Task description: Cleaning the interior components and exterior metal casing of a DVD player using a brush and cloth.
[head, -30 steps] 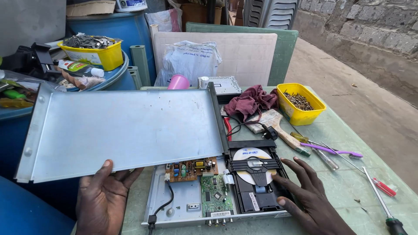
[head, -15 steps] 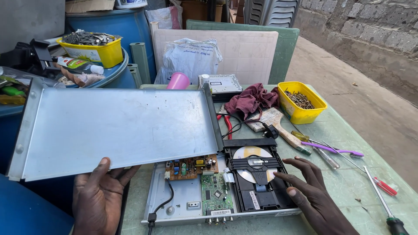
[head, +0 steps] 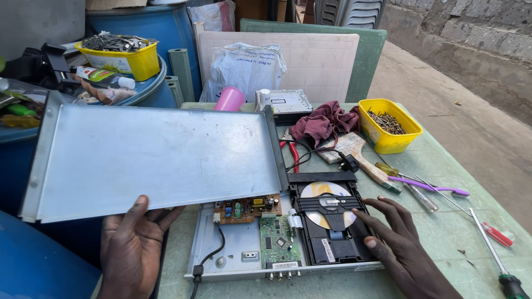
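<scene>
While the one metal cover (head: 155,160) is lifted off to the left, the one opened disc player (head: 282,232) sits on the green worktop (head: 443,221) with two circuit boards and one disc showing. Left hand (head: 130,249) has its grip closed on the cover's near edge, thumb on top, holding it tilted. Right hand (head: 396,238) lies flat, fingers spread, on the player's right edge, gripping nothing. Two yellow tubs, two screwdrivers (head: 490,227) to the right; the near right corner of the worktop has room.
</scene>
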